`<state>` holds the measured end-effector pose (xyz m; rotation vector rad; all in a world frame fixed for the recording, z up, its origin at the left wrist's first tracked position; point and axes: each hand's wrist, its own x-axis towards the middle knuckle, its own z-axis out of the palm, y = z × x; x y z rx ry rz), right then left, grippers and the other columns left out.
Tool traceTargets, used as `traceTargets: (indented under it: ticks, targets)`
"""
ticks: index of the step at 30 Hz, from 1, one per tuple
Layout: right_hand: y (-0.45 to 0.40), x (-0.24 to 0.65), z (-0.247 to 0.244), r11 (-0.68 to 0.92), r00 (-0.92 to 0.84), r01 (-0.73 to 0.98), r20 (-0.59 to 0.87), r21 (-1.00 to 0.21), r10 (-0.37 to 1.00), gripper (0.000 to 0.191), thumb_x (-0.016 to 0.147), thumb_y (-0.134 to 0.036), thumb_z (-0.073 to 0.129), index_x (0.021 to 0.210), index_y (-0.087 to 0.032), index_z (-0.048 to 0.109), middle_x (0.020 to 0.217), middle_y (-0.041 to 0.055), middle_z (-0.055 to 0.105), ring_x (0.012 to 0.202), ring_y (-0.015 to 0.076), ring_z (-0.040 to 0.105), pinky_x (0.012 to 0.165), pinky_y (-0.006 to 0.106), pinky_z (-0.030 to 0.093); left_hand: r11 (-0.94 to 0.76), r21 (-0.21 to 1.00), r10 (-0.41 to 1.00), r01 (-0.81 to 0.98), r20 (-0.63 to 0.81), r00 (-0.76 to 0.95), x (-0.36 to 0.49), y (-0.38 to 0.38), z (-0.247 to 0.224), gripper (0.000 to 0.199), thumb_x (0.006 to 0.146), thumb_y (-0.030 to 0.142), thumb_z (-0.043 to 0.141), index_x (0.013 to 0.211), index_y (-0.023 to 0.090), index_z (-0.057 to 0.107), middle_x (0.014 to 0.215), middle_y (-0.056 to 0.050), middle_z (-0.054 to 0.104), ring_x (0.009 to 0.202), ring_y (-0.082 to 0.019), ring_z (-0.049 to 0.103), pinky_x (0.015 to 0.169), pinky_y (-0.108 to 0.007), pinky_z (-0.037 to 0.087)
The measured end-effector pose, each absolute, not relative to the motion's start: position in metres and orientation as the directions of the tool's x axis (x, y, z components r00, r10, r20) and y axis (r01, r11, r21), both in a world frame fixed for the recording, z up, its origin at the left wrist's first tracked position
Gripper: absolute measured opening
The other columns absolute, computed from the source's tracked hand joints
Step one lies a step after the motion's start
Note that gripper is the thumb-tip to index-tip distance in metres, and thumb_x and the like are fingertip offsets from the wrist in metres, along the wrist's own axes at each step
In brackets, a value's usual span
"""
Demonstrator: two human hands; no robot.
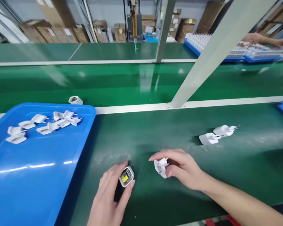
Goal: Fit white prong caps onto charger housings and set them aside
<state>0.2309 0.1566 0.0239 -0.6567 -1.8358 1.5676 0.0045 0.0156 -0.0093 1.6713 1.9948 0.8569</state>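
Note:
Between the thumb and fingers of my left hand is a white charger housing, its open end facing up with yellow and dark parts inside. To the right, my right hand pinches a white plug cover, held apart from the housing. More white plug covers lie in the left half of the scene, inside a blue tray. Two white chargers with pins rest close together on the green bench, beyond my right hand.
Another open housing sits on the green conveyor behind the tray. A slanted white post rises from the rail. At far right, a co-worker's hands are over blue trays of white parts. A dispenser nozzle hangs at the back.

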Motion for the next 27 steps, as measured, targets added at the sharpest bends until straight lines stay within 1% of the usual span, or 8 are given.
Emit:
traceTargets:
  ticks: [2, 4, 6, 9, 15, 18, 23, 27]
  targets:
    - [0.156, 0.229, 0.028, 0.245, -0.692, 0.037, 0.152, -0.969, 0.706, 0.025, 0.105, -0.037, 0.061, 0.126, -0.026, 0.072, 0.089, 0.0004, 0.073, 0.073, 0.0121, 0.066, 0.07, 0.022, 0.052, 0.133, 0.714, 0.971, 0.687, 0.045, -0.235, 0.001, 0.012, -0.011, 0.034, 0.103, 0.048, 0.056, 0.132, 0.031, 0.058, 0.132, -0.005, 0.067, 0.122, -0.024, 0.066, 0.097, -0.035, 0.057]
    - [0.154, 0.226, 0.033, 0.245, -0.692, 0.052, 0.141, -0.968, 0.708, 0.029, 0.106, -0.033, 0.061, 0.135, -0.027, 0.063, 0.088, -0.0002, 0.074, 0.073, 0.013, 0.068, 0.07, 0.023, 0.055, 0.102, 0.738, 0.975, 0.668, 0.059, -0.214, -0.003, 0.011, -0.012, 0.03, 0.103, 0.044, 0.058, 0.13, 0.03, 0.058, 0.131, -0.004, 0.068, 0.122, -0.022, 0.065, 0.098, -0.033, 0.056]
    - [0.152, 0.222, 0.037, 0.237, -0.685, 0.066, 0.128, -0.969, 0.717, 0.03, 0.103, -0.034, 0.066, 0.132, -0.028, 0.061, 0.089, 0.0, 0.074, 0.072, 0.0139, 0.07, 0.067, 0.023, 0.056, -0.002, 0.734, 0.983, 0.679, 0.125, -0.133, -0.006, 0.013, -0.01, 0.027, 0.103, 0.036, 0.06, 0.129, 0.03, 0.058, 0.13, -0.002, 0.068, 0.126, -0.02, 0.063, 0.101, -0.03, 0.053]
    - [0.151, 0.216, 0.046, 0.341, -0.716, 0.104, 0.167, -0.934, 0.678, 0.023, 0.1, -0.035, 0.071, 0.121, -0.026, 0.066, 0.096, 0.0026, 0.075, 0.075, 0.015, 0.071, 0.065, 0.025, 0.057, -0.167, 0.705, 0.973, 0.689, 0.231, 0.0, -0.008, 0.018, -0.006, 0.026, 0.102, 0.026, 0.061, 0.127, 0.027, 0.059, 0.129, -0.001, 0.07, 0.127, -0.02, 0.059, 0.105, -0.031, 0.046]
    - [0.143, 0.2, 0.067, 0.536, -0.78, 0.211, 0.19, -0.817, 0.597, 0.021, 0.106, -0.033, 0.061, 0.125, -0.025, 0.061, 0.094, 0.0037, 0.073, 0.074, 0.0164, 0.067, 0.067, 0.03, 0.056, -0.198, 0.763, 0.971, 0.615, 0.24, 0.016, -0.004, 0.019, -0.001, 0.025, 0.103, 0.019, 0.059, 0.128, 0.021, 0.058, 0.126, -0.002, 0.071, 0.127, -0.02, 0.059, 0.124, -0.039, 0.025]
    - [0.136, 0.188, 0.076, 0.642, -0.834, 0.273, 0.156, -0.716, 0.529, 0.02, 0.106, -0.023, 0.06, 0.125, -0.022, 0.057, 0.09, 0.0047, 0.069, 0.076, 0.0189, 0.064, 0.067, 0.034, 0.053, -0.184, 0.809, 0.971, 0.558, 0.239, -0.026, -0.003, 0.016, -0.003, 0.024, 0.102, 0.019, 0.061, 0.127, 0.019, 0.058, 0.123, -0.002, 0.072, 0.124, -0.018, 0.062, 0.128, -0.038, 0.021]
    - [0.127, 0.169, 0.08, 0.87, -0.945, 0.265, 0.068, -0.416, 0.321, 0.019, 0.099, -0.005, 0.059, 0.117, -0.012, 0.062, 0.095, 0.0098, 0.068, 0.077, 0.0195, 0.057, 0.067, 0.036, 0.044, -0.187, 0.835, 0.965, 0.517, 0.254, -0.062, -0.003, 0.015, -0.005, 0.023, 0.1, 0.015, 0.061, 0.123, 0.018, 0.06, 0.116, -0.001, 0.074, 0.12, -0.018, 0.065, 0.127, -0.039, 0.021]
    - [0.124, 0.166, 0.077, 0.913, -0.961, 0.259, 0.011, -0.315, 0.277, 0.017, 0.098, -0.003, 0.057, 0.112, -0.008, 0.063, 0.092, 0.0096, 0.067, 0.075, 0.0208, 0.053, 0.064, 0.038, 0.04, -0.181, 0.828, 0.961, 0.53, 0.264, -0.084, -0.001, 0.015, -0.005, 0.02, 0.1, 0.016, 0.063, 0.119, 0.017, 0.061, 0.114, -0.001, 0.075, 0.117, -0.018, 0.066, 0.126, -0.039, 0.022]
